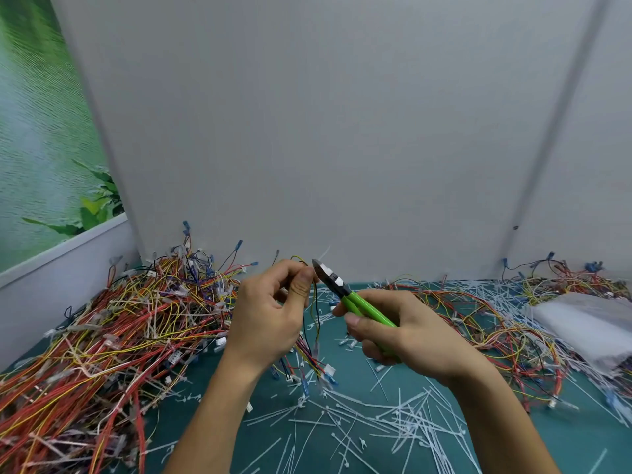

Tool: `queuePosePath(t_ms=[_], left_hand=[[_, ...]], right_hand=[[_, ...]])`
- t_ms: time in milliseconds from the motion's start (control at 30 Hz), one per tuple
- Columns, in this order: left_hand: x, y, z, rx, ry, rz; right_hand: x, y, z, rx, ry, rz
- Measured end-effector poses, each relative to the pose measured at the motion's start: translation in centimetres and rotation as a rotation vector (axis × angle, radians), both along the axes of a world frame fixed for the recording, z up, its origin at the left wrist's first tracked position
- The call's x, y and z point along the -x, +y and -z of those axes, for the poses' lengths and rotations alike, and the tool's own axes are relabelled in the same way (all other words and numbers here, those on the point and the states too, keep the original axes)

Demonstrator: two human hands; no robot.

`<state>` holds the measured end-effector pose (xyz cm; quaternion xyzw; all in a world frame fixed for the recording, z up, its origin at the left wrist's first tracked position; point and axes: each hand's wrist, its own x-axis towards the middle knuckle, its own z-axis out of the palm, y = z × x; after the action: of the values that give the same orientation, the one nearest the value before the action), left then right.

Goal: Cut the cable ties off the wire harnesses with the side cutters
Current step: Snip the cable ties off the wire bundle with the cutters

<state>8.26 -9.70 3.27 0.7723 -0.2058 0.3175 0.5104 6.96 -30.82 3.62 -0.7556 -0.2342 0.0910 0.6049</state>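
Observation:
My left hand [270, 309] is raised above the table and pinches a thin wire harness [316, 333] of yellow, black and red wires that hangs down to blue and white connectors. My right hand [393, 331] grips the green handles of the side cutters [345, 294]. Their dark jaws point up and left, with the tips right beside my left thumb and the top of the harness. A pale cable tie [325, 252] sticks up behind the jaws. Whether the jaws touch the tie is hard to tell.
A large heap of tied harnesses [113, 340] fills the left of the green mat [260, 449]. Another pile of harnesses [506, 323] lies at the right, beside a white bag [588, 323]. Cut white cable ties [386, 419] litter the mat in front. A grey wall stands close behind.

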Motion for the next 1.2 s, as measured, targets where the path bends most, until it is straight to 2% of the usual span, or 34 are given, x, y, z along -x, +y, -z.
queuePosePath(t_ms=[200, 367, 700, 900, 1067, 1200], left_hand=[[0.05, 0.06, -0.16, 0.026, 0.005, 0.014], [0.24, -0.03, -0.28, -0.017, -0.011, 0.015], [0.11, 0.33, -0.23, -0.079, 0.001, 0.029], [0.11, 0.19, 0.01, -0.171, 0.023, 0.029], [0.09, 0.23, 0.0, -0.172, 0.054, 0.051], [-0.03, 0.26, 0.05, -0.182, 0.066, 0.046]], right_hand=[[0.05, -0.35, -0.19, 0.018, 0.013, -0.013], [-0.02, -0.25, -0.18, 0.056, -0.049, 0.013], [0.11, -0.04, -0.18, 0.036, 0.015, -0.011], [0.02, 0.07, 0.01, 0.16, -0.096, 0.033], [-0.18, 0.13, 0.15, 0.233, -0.17, 0.106], [-0.31, 0.14, 0.44, 0.225, -0.156, 0.096]])
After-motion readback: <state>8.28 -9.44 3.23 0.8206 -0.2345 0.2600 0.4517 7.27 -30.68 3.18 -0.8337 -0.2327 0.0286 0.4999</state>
